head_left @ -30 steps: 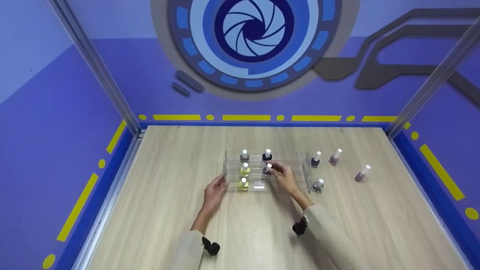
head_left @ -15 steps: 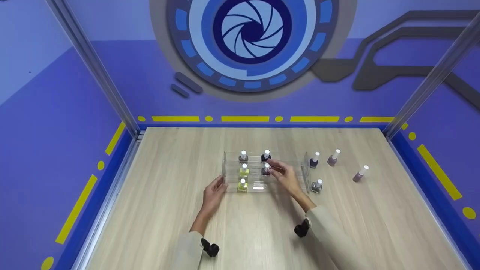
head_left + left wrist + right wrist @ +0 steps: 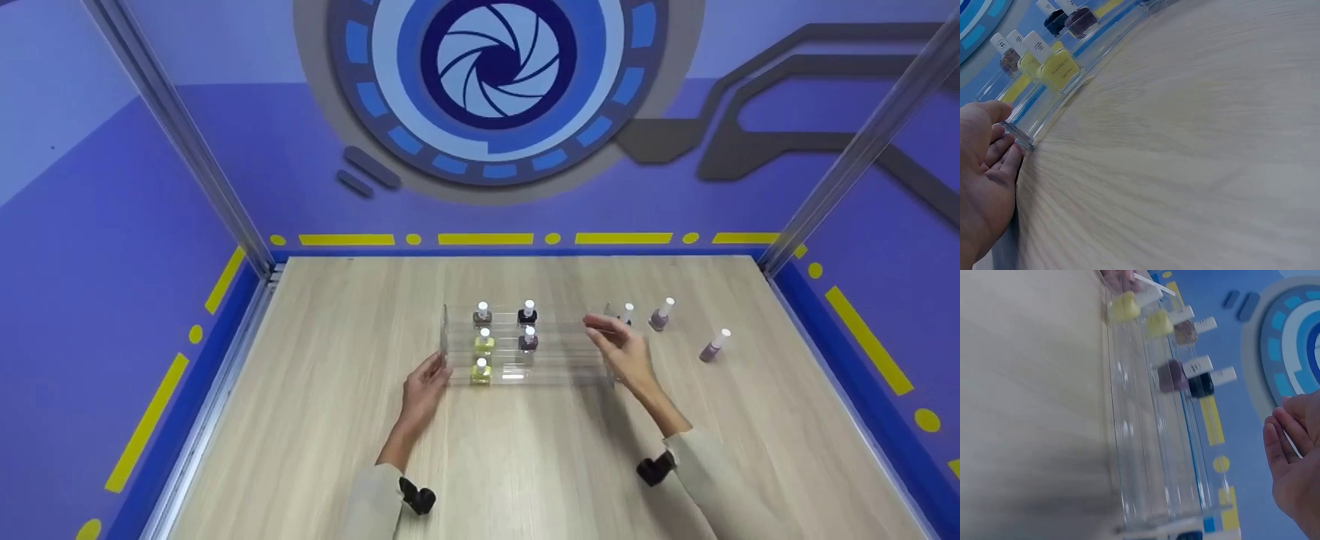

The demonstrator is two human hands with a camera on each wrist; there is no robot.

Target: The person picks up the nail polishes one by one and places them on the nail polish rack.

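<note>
My left hand [image 3: 424, 394] grips the left end panel of a clear tiered display rack [image 3: 559, 379], thumb inside and fingers outside in the left wrist view. White-capped nail polish bottles stand on it: a brown glittery one [image 3: 482, 315] and a black one [image 3: 528, 313] at the back, a yellow one [image 3: 484, 344] and a dark purple one [image 3: 529, 342] on the middle tier. Another yellow bottle [image 3: 1060, 70] sits on the front tier. Over the rack's right end, my right hand [image 3: 630, 364] holds nothing, its fingers loosely bent.
To the right of the rack, two mauve nail polish bottles, a nearer one [image 3: 661, 316] and a farther one [image 3: 714, 347], stand on the wooden table [image 3: 330, 337]. A dark bottle [image 3: 628, 312] is partly hidden behind my right hand. Blue walls border the table.
My right hand has let go of the dark purple bottle on the middle tier and moved right, now covering the grey bottle beside the rack. My left hand has stayed on the rack.
</note>
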